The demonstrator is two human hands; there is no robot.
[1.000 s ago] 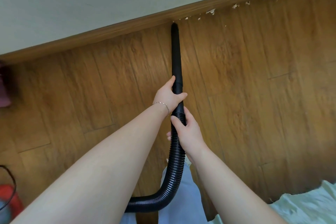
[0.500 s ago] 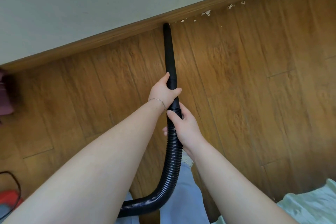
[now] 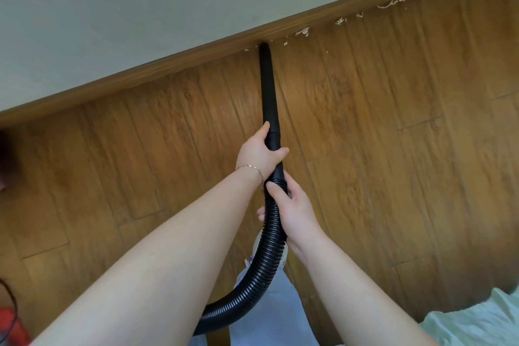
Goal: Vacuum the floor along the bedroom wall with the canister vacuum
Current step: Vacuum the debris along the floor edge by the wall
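The black ribbed hose (image 3: 268,250) curves up from the bottom of the view and joins the tapered nozzle (image 3: 268,87), whose tip sits in the angle where the skirting board (image 3: 168,67) meets the floor (image 3: 393,163); the canister itself I cannot make out. The left hand (image 3: 257,154), with a thin bracelet (image 3: 254,169) at its wrist, has its fingers wrapped round the smooth cuff at the nozzle's base; the right hand (image 3: 293,213) has its fingers clamped round the first ribs of the hose just behind. A broken trail of white scraps (image 3: 302,32) lies against the skirting board to the right of the tip, with one fleck just left of it; so the step in hand, as I judge it, is drawing the tip rightward along that seam. Done well, the tip should ride low and tight to the board and travel slowly enough for each scrap to lift; the rear hand should feed slack so the hose does not pull the tip off line; light scraps may scatter if nudged.

The wall (image 3: 140,8) is plain and pale; the floor is smooth brown wood-grain planking, so the nozzle should slide easily; pale green bedding (image 3: 477,317) shows at the lower right corner; a red object (image 3: 12,323) with a dark cord sits at the lower left edge, too cropped to name.
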